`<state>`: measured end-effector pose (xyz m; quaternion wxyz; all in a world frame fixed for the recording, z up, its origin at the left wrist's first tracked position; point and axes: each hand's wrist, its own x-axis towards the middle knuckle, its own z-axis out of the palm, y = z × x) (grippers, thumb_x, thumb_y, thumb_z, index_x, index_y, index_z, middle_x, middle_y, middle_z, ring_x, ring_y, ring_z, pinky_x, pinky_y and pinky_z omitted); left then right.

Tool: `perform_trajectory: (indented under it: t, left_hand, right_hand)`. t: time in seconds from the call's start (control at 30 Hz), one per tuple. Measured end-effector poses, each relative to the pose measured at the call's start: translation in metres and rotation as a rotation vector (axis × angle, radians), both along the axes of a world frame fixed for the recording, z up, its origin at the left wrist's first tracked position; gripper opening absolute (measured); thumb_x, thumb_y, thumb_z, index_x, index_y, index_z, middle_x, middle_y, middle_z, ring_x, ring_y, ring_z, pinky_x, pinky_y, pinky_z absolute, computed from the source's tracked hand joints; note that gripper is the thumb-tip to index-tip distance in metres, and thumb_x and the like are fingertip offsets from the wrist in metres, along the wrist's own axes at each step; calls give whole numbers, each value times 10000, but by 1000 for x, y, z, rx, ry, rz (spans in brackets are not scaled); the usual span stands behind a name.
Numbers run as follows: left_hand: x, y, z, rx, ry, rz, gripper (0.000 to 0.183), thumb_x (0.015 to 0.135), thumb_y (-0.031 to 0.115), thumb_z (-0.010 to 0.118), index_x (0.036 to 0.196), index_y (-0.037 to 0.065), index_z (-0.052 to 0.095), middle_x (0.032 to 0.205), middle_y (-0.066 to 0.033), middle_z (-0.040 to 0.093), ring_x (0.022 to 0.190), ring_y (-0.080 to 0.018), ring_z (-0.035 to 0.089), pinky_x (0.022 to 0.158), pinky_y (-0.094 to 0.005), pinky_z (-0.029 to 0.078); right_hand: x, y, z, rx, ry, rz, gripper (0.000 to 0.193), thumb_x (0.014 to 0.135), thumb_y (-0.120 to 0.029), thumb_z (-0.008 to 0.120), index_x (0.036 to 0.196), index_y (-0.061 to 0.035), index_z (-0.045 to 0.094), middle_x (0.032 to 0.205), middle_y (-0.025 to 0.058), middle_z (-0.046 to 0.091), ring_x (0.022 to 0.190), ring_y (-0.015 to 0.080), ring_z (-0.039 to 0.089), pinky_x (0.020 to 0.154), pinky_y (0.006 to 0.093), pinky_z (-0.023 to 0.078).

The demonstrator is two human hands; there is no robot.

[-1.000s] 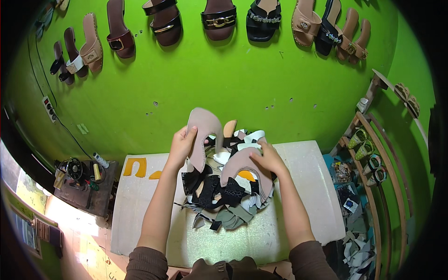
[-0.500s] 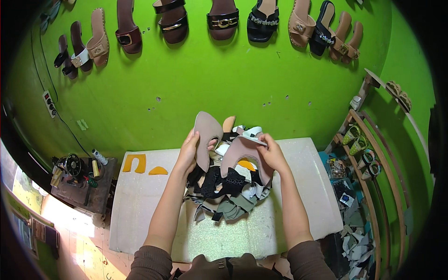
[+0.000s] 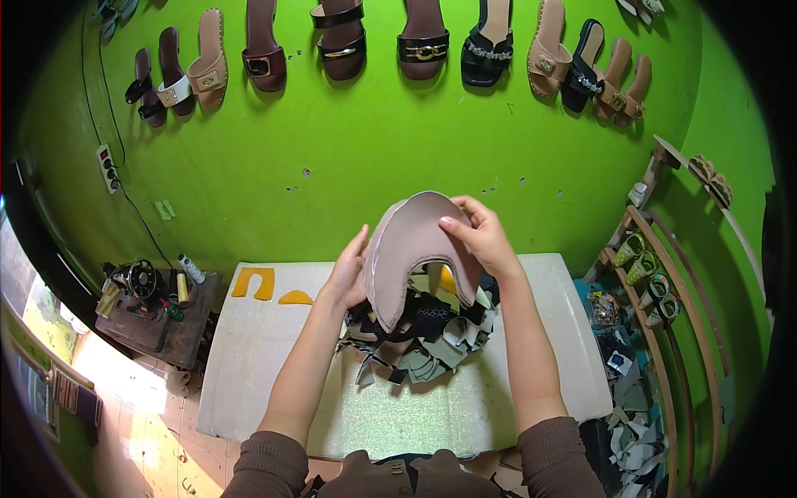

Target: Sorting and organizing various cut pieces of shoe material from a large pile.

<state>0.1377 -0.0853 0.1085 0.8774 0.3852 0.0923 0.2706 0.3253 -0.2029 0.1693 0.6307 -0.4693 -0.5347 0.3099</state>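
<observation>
Pinkish-beige curved pieces (image 3: 411, 236) hang above the scrap pile (image 3: 430, 355), pinched in the right hand (image 3: 486, 239) — the left hand (image 3: 349, 270) meets their side, its grip unclear — while mustard cutouts (image 3: 264, 285) lie left of the pile.

From my remote seat I see dark brown sleeves on both arms, the left sleeve (image 3: 266, 465) and the right sleeve (image 3: 561, 458) alike in plain, soft-looking cloth. Each stops around the elbow, gathered into creases, leaving the forearm bare down to the left hand (image 3: 352, 270) and right hand (image 3: 483, 238). Below the near edge of the table (image 3: 257, 373), I make out a matching brown front (image 3: 374, 480), loosely folded, with small pale details along its middle, too tiny to identify.
</observation>
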Motion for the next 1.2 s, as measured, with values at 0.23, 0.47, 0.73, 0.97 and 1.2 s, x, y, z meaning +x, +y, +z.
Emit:
perform_trajectory:
  t: [0.23,0.47,0.73,0.97,1.2]
  left_hand:
    - [0,-6,-1,59,-79,-222,647,931,507,347,1330,-3,330,1216,-247,490,1006,-362,586,808,-403,543]
    - [-4,-19,6,277,77,-96,540,865,277,593,1271,-2,373,1150,-225,520,958,-329,609,737,-354,554]
    - [-15,-12,3,-31,-80,-212,486,843,136,568,1252,-44,377,1104,-241,543,964,-335,604,771,-389,543]
    - [-39,-21,-14,-153,40,-321,479,850,118,547,1258,-70,381,1126,-244,541,987,-340,594,799,-423,535]
    - [-68,7,-63,-201,-63,-278,406,873,32,492,1257,-67,401,1158,-190,559,913,-221,607,762,-353,543]
  right_hand:
    - [2,20,-32,-3,-73,28,255,856,-170,624,1038,1,569,936,41,620,837,92,559,747,238,458]
    - [4,16,-44,-17,-132,-73,415,852,-181,634,1192,5,486,1069,75,591,970,125,555,843,265,449]
    - [2,-18,-60,-190,472,390,512,841,-132,635,1275,11,405,1132,102,567,1009,157,571,865,282,466]
    - [-17,-17,-68,-149,632,252,396,870,-58,571,1241,-24,437,1082,89,590,943,158,605,771,309,533]
    - [-42,-5,-79,-288,862,473,451,880,3,487,1309,-19,351,1181,162,521,1036,290,572,865,521,498]
